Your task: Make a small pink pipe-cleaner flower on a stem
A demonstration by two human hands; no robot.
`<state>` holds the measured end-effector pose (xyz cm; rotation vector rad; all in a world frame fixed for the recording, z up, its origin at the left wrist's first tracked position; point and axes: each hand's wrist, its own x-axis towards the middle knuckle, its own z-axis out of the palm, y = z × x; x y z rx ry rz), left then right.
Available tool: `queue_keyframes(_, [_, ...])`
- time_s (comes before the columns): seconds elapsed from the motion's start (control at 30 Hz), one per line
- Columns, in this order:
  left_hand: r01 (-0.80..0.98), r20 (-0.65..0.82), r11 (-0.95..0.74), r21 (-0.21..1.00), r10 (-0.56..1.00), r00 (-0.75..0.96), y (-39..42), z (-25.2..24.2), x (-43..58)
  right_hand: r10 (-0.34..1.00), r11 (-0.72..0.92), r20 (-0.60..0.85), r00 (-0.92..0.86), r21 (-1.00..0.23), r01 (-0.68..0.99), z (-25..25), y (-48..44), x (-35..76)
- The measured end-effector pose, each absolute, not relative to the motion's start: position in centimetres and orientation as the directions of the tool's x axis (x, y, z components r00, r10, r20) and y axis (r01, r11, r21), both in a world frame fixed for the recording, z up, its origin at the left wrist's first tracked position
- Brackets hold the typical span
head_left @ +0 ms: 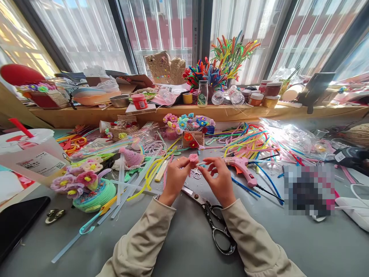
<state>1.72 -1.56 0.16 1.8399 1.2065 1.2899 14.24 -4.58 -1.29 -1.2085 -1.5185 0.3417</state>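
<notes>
My left hand (176, 176) pinches a small pink fuzzy flower (193, 158) between thumb and fingertips. Close beside it, my right hand (219, 180) has its thumb and forefinger brought together near a thin pale bit. What that bit is, I cannot make out. Under both hands lie large black-handled scissors (196, 197), blades toward the flower. A small metal ring piece (197, 176) rests on the grey table (187, 238) below my fingertips. Just right of my right hand is a pink glue gun (243, 169) with its black cord.
Colourful pipe cleaners (253, 140) heap up at back right. A basket of fuzzy flowers (193, 139) stands ahead. Leftward are clear glue sticks (123, 194), a green flower-topped piece (95, 196), a drink cup (34, 154) and a black phone (23, 223). Jars (271, 94) line the ledge.
</notes>
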Motion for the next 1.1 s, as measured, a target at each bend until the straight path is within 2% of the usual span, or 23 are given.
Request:
queue_keyframes(0.07, [0.378, 0.43, -0.463, 0.802, 0.886, 0.173, -1.79, 0.24, 1.68, 0.773, 0.471, 0.619, 0.136, -0.704, 0.531, -1.07, -4.73, 14.56])
queue_keyframes(0.2, [0.39, 0.426, -0.515, 0.764, 0.855, 0.296, -1.84, 0.12, 1.71, 0.73, 0.529, 0.683, 0.03, -0.592, 0.608, -1.11, -4.77, 14.84])
queue_keyframes(0.33, [0.399, 0.362, -0.521, 0.755, 0.838, 0.408, -1.94, 0.06, 1.56, 0.731, 0.527, 0.682, 0.005, -0.569, 0.632, -1.46, -4.63, 14.87])
queue_keyframes(0.43, [0.375, 0.272, -0.467, 0.801, 0.842, 0.467, -2.18, 0.15, 1.32, 0.732, 0.534, 0.681, -0.015, -0.56, 0.633, -1.55, -4.57, 14.85])
queue_keyframes(0.6, [0.296, 0.139, -0.315, 0.902, 0.859, 0.493, -2.38, 0.31, 1.24, 0.732, 0.538, 0.682, 0.0, -0.577, 0.614, -1.44, -4.56, 14.77])
queue_keyframes(0.77, [0.254, 0.131, -0.291, 0.922, 0.855, 0.502, -2.48, 0.39, 1.51, 0.729, 0.535, 0.684, 0.018, -0.585, 0.609, -1.57, -4.47, 14.82])
queue_keyframes(1.1, [0.205, 0.104, -0.244, 0.948, 0.845, 0.525, -2.6, 0.03, 1.84, 0.699, 0.536, 0.715, -0.001, -0.523, 0.662, -1.63, -4.5, 14.72])
